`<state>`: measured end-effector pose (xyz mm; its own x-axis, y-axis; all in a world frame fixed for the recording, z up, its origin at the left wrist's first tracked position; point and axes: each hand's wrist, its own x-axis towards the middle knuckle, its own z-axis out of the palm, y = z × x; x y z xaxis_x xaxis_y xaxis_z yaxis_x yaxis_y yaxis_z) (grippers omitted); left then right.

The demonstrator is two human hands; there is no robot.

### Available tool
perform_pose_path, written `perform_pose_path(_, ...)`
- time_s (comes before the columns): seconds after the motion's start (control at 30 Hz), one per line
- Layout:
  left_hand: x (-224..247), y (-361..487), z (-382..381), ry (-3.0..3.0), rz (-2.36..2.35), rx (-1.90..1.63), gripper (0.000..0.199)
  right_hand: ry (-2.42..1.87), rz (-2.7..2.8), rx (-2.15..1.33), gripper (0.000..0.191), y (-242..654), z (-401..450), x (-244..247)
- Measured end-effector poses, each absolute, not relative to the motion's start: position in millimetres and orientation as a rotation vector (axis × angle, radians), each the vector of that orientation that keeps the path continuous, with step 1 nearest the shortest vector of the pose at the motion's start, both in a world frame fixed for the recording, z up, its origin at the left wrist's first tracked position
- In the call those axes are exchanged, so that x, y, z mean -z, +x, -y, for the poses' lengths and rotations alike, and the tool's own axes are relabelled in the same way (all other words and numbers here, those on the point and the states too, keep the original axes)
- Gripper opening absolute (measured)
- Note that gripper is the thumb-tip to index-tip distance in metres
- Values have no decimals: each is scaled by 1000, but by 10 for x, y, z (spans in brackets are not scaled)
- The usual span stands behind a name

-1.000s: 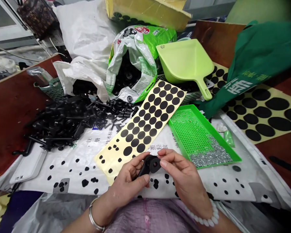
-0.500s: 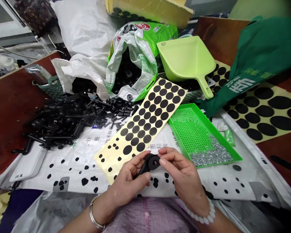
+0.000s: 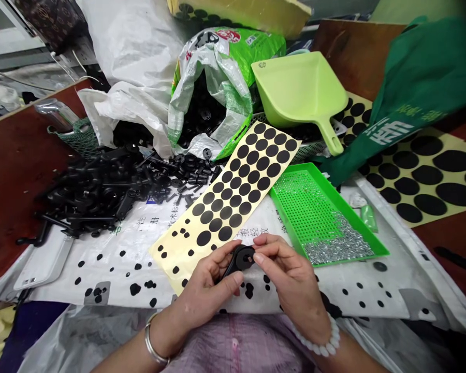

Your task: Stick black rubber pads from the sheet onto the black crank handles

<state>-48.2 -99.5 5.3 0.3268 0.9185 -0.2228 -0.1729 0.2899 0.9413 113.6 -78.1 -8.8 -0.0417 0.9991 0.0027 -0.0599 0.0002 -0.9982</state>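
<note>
My left hand (image 3: 206, 291) is closed round a black plastic crank handle (image 3: 242, 258), its thumb lying along the near side. The handle's round flat end faces up and right, with a small hole in the middle partly behind my right thumb. My right hand (image 3: 297, 280) pinches the edge of that round end between thumb and fingers. Whether a separate small piece sits in the pinch I cannot tell. Behind my hands lies a cream sheet (image 3: 166, 260) with rows of round black stickers (image 3: 235, 199).
A green tray (image 3: 306, 207) holds small silvery metal pieces (image 3: 337, 243) at right. Black parts (image 3: 97, 191) are heaped at left before an open bag (image 3: 229, 122). A light-green dustpan (image 3: 301, 93) stands behind. Black spots (image 3: 135, 289) dot the white cover.
My right thumb and fingers have shifted slightly on the round end, covering more of its hole. The view has moved a little; both hands keep their hold.
</note>
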Motion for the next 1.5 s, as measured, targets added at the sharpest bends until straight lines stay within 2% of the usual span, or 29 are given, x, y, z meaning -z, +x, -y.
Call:
perform_pose_path(0.93, -27, -397, 987, 998, -1114, -911, 52, -1157, 1268, -1191, 8, 1128, 799, 136)
perform_pose_path(1.1, -38, -392, 995, 991, -1139, -899, 55, -1164, 1374, -1039, 9, 1130, 841, 115)
perform_pose_path(1.37, -43, -385, 1005, 989, -1172, -917, 51, -1195, 1664, -589, 7, 1119, 866, 58)
perform_pose_path(1.5, -27, -388, 1004, 997, -1184, -922, 50, -1234, 1756, -498, 6, 1117, 857, 28)
